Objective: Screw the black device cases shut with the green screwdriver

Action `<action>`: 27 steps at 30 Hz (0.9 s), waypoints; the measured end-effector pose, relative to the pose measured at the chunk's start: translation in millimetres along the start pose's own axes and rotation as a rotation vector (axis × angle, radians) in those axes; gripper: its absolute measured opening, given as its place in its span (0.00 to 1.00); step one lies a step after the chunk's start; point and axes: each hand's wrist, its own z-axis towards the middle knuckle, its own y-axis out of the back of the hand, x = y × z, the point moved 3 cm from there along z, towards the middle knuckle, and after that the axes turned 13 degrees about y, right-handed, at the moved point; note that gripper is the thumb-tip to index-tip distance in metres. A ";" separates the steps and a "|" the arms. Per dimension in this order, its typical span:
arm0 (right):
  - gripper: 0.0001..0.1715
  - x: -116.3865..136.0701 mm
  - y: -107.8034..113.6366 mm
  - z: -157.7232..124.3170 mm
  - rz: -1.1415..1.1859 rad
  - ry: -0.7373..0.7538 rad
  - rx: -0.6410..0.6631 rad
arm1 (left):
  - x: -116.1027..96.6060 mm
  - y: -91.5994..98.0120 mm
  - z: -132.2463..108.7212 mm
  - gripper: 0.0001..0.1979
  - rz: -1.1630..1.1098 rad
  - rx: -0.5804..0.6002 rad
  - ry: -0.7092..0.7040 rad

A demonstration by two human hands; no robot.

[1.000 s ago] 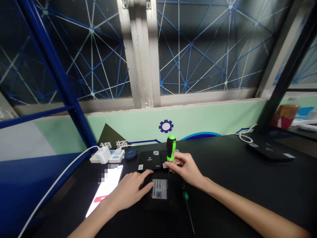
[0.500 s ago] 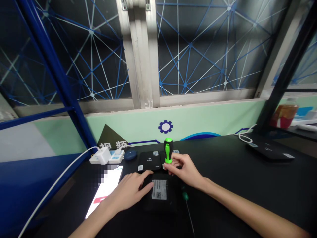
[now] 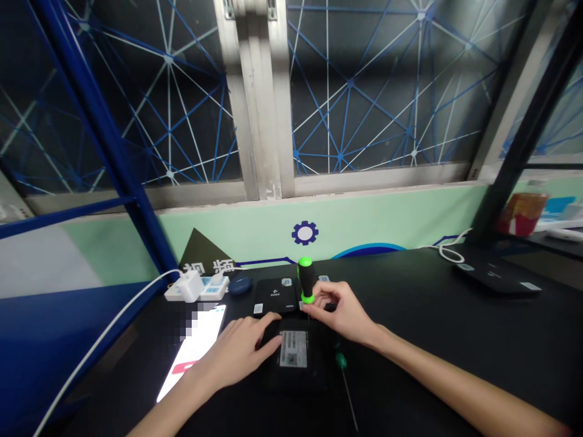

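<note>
The person's 2 hands are both over the black desk. The right hand is closed in a pinch, with thumb and fingers grasping the black and green handle of a screwdriver. That screwdriver stands almost upright, and its thin shaft points down at the far edge of a labelled box. (The desk is dark there, so I cannot tell whether the tip touches.) The left hand is open and holds nothing, with its fingers loosely spread and its fingertips resting on the near-left edge of that same box.

There are 4 flat black boxes in all. The labelled box lies between the 2 hands, with 1 white sticker on top. Just behind it sit a box with a small white logo and a third box, mostly hidden by the screwdriver and the right hand. The fourth box lies well apart at the far right of the desk.

A second screwdriver lies on the desk just right of the labelled box, with its shaft pointing toward the person. Left of the left hand lies 1 lit phone, partly blurred. Beyond it are 1 power strip with 1 white charger plugged in, and 1 small dark blue case.
</note>
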 end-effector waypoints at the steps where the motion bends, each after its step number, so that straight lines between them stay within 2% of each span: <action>1: 0.14 0.0 -0.3 0.0 0.005 -0.004 0.002 | -0.2 0.1 0.0 0.21 -0.002 0.002 -0.002; 14: 0.20 1.9 -1.2 -0.6 -0.030 -0.020 -0.019 | -0.7 1.4 -1.2 0.21 -0.014 0.015 -0.007; 19: 0.21 0.9 0.3 -1.9 -0.074 0.021 -0.081 | -0.2 1.7 -1.2 0.21 -0.012 0.018 0.002; 23: 0.19 -0.7 -0.4 -1.1 -0.060 0.003 -0.016 | -0.7 2.0 -0.8 0.20 -0.014 0.019 -0.001; 27: 0.19 0.2 0.0 -0.3 -0.076 0.006 -0.007 | -0.5 0.9 -0.8 0.21 -0.016 0.019 -0.006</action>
